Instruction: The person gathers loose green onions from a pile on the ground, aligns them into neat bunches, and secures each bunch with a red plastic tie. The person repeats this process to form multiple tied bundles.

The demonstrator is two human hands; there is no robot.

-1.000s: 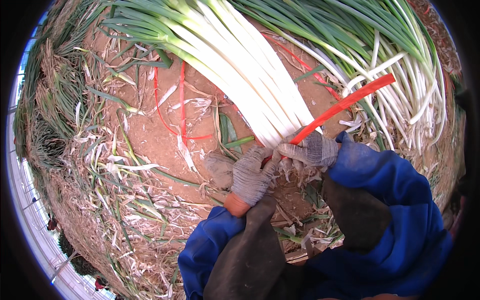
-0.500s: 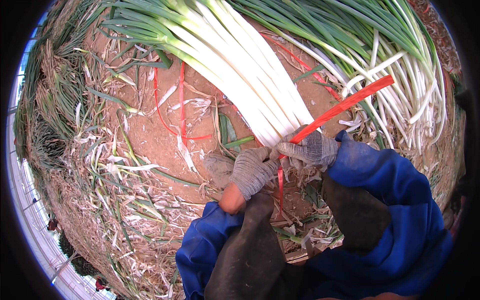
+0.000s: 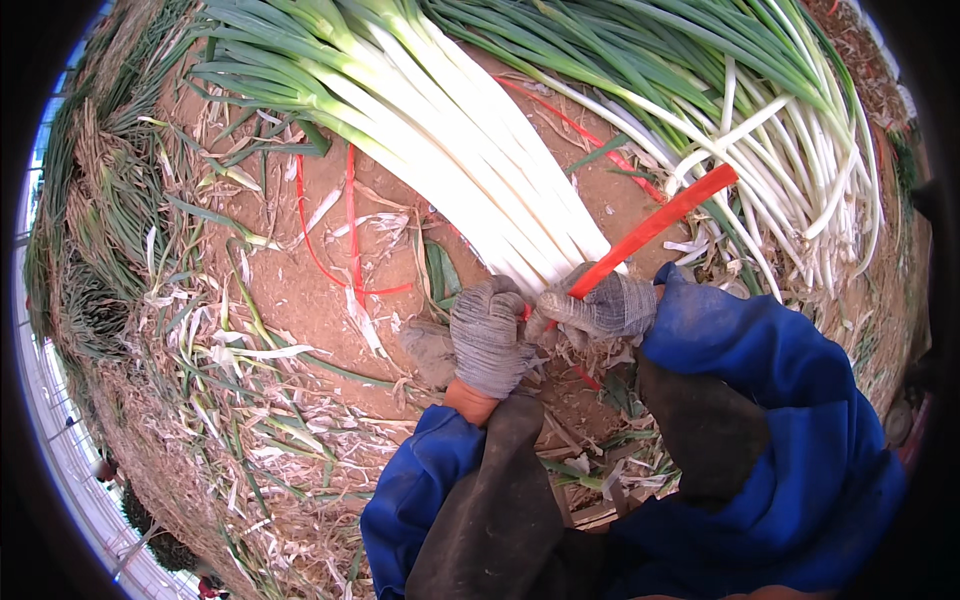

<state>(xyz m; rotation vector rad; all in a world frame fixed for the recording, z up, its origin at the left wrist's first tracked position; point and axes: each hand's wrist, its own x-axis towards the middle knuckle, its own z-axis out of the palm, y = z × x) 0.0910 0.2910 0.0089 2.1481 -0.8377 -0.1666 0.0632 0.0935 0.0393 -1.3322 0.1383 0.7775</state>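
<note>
Your right hand's point(image 3: 605, 303) grip pinches the red ribbon point(image 3: 660, 228) firmly; your left hand's point(image 3: 490, 335) is curled tight, apparently on it too. The leek bundle point(image 3: 470, 160) runs from them toward eleven o'clock, gathered but with no finished knot visible. The ribbon's tail juts free toward two o'clock; beyond, more leeks point(image 3: 760, 140) lie spread.

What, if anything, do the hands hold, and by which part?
The right hand holds the red ribbon below its free end; what the left hand grips is unclear.
</note>
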